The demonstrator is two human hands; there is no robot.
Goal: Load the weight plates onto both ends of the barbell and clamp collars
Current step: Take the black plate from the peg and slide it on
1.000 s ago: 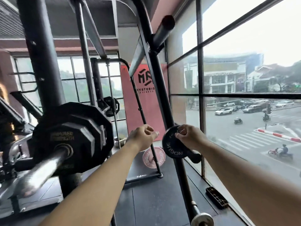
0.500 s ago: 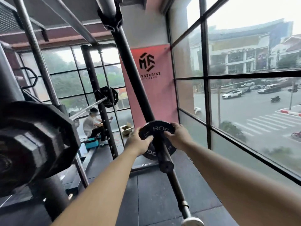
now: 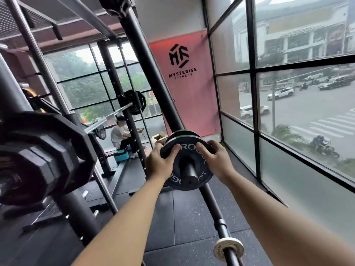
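While both hands gripped its rim, the black Rogue weight plate (image 3: 189, 148) sat on a short black peg (image 3: 189, 175) that poked through its centre hole toward the camera. The left hand (image 3: 161, 164) clasped the left edge with its thumb laid on the face, and the right hand (image 3: 217, 162) clasped the right edge likewise. A second black plate (image 3: 181, 133) stood just behind. The peg projected from a slanted black rack post (image 3: 146, 64). Large angular black plates (image 3: 38, 160) hung at far left. A small white plate (image 3: 228, 248) ringed a bar near the bottom edge.
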